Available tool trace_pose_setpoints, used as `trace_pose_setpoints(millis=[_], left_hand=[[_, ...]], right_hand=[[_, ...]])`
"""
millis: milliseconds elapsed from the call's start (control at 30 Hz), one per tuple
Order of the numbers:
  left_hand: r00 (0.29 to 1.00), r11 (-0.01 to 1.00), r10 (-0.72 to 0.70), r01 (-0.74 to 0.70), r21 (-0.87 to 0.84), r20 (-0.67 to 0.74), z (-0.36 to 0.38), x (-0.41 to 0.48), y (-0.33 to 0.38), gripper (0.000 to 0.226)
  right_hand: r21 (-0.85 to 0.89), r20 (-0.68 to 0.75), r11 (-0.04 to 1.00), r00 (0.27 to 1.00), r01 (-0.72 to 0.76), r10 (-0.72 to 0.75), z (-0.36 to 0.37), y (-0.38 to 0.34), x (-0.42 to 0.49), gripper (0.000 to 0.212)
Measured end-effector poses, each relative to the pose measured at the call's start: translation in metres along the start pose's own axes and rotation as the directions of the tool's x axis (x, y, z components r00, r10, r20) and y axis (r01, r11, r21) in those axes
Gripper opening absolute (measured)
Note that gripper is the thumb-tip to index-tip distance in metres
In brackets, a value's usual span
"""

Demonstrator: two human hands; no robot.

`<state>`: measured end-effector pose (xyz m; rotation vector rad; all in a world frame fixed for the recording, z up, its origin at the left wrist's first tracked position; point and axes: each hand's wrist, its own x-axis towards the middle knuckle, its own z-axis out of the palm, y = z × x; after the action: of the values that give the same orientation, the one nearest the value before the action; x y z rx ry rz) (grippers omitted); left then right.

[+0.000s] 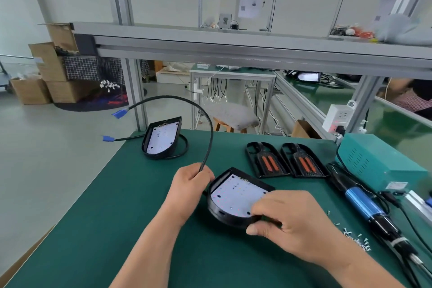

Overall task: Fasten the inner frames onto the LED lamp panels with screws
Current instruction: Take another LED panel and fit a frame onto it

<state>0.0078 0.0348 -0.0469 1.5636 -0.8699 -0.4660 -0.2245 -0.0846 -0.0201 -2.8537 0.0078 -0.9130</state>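
Note:
A black LED lamp panel (236, 196) with a white LED board lies on the green mat in front of me. My right hand (294, 224) grips its near right rim, thumb under the edge. My left hand (189, 184) holds the panel's black cable (208, 147), which arcs up and back to a blue connector (119, 114). A second lamp panel (162, 138) sits tilted at the far left of the mat. Two black inner frames (266, 160) (304, 161) with orange strips lie side by side at the back right.
An electric screwdriver (364, 203) with a blue body lies at the right, its cord running toward a teal power box (378, 161). Several loose screws (357, 239) are scattered near it. The mat's left edge (98, 175) drops to the floor. An aluminium shelf rail (233, 49) crosses overhead.

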Motion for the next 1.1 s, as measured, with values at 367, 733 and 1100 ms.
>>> trace_pose_setpoints(millis=[367, 733, 1100], left_hand=[[0.946, 0.976, -0.178, 0.133, 0.175, 0.272, -0.02, -0.007, 0.013, 0.053], [0.892, 0.911, -0.312, 0.184, 0.369, 0.326, -0.035, -0.018, 0.027, 0.038], [0.954, 0.867, -0.252, 0.148, 0.476, 0.163, -0.037, -0.009, 0.008, 0.064]], right_hand=[[-0.023, 0.111, 0.98, 0.975, 0.197, -0.194, 0.0, -0.035, 0.007, 0.04], [0.361, 0.09, 0.931, 0.996, -0.047, 0.015, 0.016, -0.027, 0.006, 0.029], [0.291, 0.138, 0.812, 0.862, -0.506, 0.488, 0.029, 0.028, -0.001, 0.048]])
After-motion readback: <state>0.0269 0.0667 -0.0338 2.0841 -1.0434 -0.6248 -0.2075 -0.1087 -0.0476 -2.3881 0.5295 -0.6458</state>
